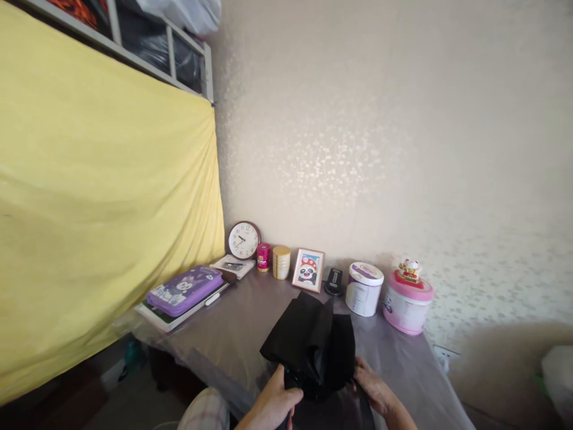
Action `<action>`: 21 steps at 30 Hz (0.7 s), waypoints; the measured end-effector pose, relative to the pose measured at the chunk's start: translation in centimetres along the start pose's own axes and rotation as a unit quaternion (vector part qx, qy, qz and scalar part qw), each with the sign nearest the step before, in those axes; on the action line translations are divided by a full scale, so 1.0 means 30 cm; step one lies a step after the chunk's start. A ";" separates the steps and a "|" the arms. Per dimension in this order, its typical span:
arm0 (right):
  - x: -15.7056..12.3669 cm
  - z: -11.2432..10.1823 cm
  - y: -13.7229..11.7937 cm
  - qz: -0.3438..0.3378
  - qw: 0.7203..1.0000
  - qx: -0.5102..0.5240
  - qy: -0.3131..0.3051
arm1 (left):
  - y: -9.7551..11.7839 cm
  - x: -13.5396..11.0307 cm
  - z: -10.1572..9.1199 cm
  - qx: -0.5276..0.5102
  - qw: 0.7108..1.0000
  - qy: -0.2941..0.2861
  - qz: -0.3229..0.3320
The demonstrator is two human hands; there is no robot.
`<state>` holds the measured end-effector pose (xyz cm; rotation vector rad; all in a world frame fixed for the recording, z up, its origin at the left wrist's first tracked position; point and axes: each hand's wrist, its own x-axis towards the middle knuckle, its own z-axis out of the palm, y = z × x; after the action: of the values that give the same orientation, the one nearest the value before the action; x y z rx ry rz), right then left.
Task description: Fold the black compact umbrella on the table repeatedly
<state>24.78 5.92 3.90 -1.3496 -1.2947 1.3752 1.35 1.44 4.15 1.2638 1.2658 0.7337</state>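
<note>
A black folding umbrella, its cloth hanging in loose, partly gathered folds, is over the near part of the table. My left hand is closed round its dark handle, thumb on top. At the right edge of the cloth, my right hand pinches the fabric; some of its fingertips are hidden behind it. The lower end of the umbrella runs out of sight between my hands.
Along the wall on the table are a clock, a pink can, a yellowish canister, a panda picture frame, a white tub and a pink tub. A purple case lies left, beside a yellow curtain.
</note>
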 end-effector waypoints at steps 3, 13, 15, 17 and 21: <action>-0.022 -0.045 0.018 0.068 0.995 -0.069 -0.015 | -0.014 0.006 0.010 0.073 0.997 0.020 -0.010; -0.100 -0.217 0.113 0.070 0.967 -0.218 0.113 | -0.052 0.009 0.023 0.353 0.934 0.049 0.007; -0.113 -0.227 0.135 0.061 0.964 -0.223 0.129 | -0.057 0.006 0.017 0.367 0.929 0.034 0.017; -0.123 -0.230 0.151 0.056 0.961 -0.232 0.139 | -0.067 0.004 0.004 0.375 0.927 0.019 0.024; -0.140 -0.219 0.151 -0.013 0.932 -0.298 0.205 | -0.085 0.005 -0.014 0.383 0.924 0.007 0.020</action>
<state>32.25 1.94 0.78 -1.8889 -1.4792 0.6291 0.40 1.11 1.77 1.9100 1.6146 0.2570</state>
